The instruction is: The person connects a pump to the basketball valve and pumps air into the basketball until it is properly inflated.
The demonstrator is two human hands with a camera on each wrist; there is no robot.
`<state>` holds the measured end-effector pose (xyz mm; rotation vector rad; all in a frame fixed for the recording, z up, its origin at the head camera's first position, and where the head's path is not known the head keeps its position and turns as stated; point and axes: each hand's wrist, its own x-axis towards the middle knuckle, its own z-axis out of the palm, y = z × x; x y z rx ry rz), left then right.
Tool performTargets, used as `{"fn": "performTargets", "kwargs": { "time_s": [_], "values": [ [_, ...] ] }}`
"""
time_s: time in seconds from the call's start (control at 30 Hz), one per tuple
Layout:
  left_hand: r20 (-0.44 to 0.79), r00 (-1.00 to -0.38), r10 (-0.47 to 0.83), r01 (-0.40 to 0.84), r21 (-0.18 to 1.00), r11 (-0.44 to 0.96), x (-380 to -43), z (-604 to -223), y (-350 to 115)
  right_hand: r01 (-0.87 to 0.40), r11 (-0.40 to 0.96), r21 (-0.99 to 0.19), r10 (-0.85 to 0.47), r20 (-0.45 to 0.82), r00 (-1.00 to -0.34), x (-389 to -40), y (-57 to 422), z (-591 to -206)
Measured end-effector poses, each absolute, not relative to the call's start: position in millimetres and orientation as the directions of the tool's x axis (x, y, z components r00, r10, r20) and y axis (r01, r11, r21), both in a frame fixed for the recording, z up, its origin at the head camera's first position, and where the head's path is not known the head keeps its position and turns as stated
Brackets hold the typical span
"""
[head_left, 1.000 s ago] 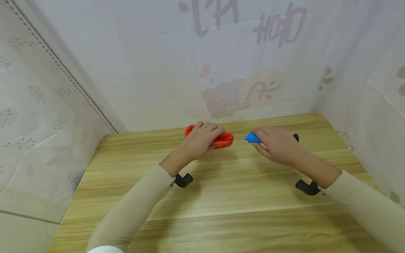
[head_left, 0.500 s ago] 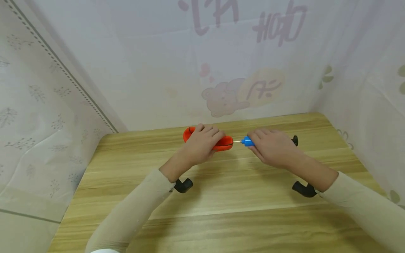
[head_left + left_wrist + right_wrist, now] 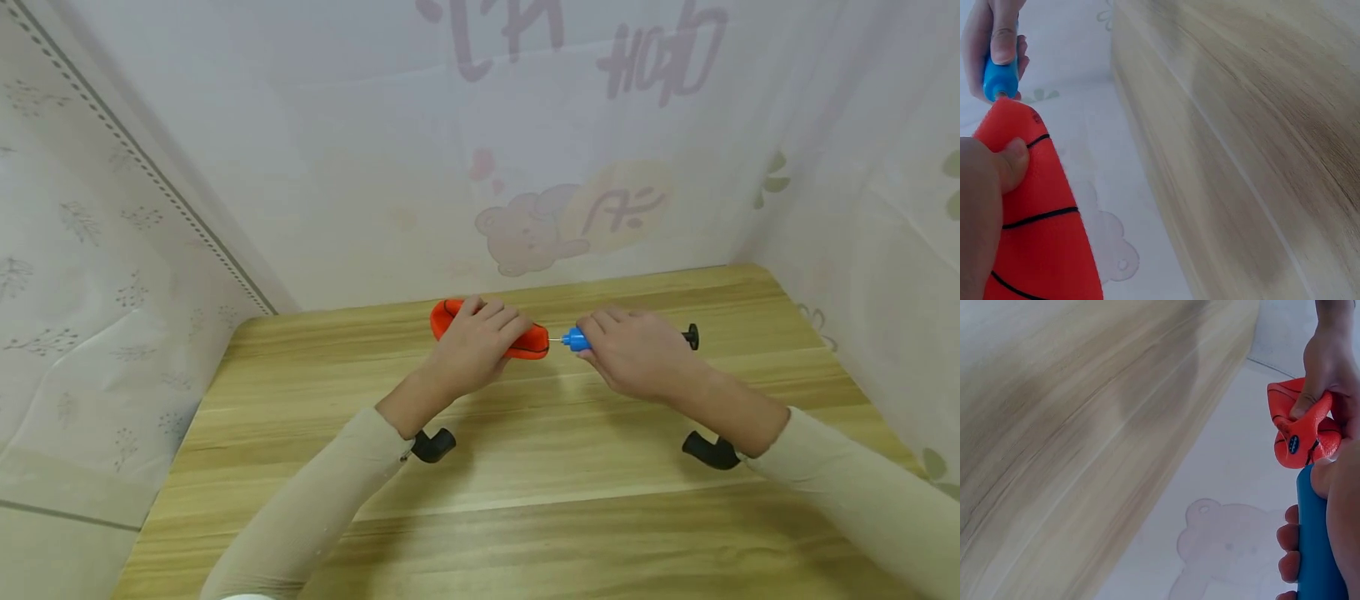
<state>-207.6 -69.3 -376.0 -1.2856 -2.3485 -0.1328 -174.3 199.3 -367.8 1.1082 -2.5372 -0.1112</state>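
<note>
A limp, partly folded orange-red ball with black lines is held up over the table in my left hand. The left thumb presses into its side in the left wrist view. My right hand grips a blue hand pump, its fingers wrapped round the barrel. From the pump's tip a thin metal needle reaches the ball's right end, where a small dark round mark shows in the right wrist view. A black pump handle sticks out beyond the right hand.
Both hands are above a wood-grain table. Pale printed cloth hangs behind it and at both sides. Black curved pieces stick out below each wrist, near the beige sleeves.
My right hand has moved left with the pump, bringing its blue tip closer to the ball so that less needle shows. The left hand has shifted slightly left and down with the ball.
</note>
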Motion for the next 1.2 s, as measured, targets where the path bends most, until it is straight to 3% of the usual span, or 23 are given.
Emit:
{"fn": "performTargets", "kwargs": {
  "time_s": [0.57,1.2],
  "values": [
    [0.526,-0.369,0.767,0.845,-0.154,0.512,-207.8,-380.1,-69.5,-0.67,0.72,0.181,-0.691,0.271,-0.67,-171.7,189.4,-369.4],
    [0.545,-0.331,0.77,0.855,-0.173,0.49,-208.2,-383.1,-69.8,-0.669,0.715,0.204,-0.696,0.303,-0.651,-169.5,182.1,-372.5]
  ]
}}
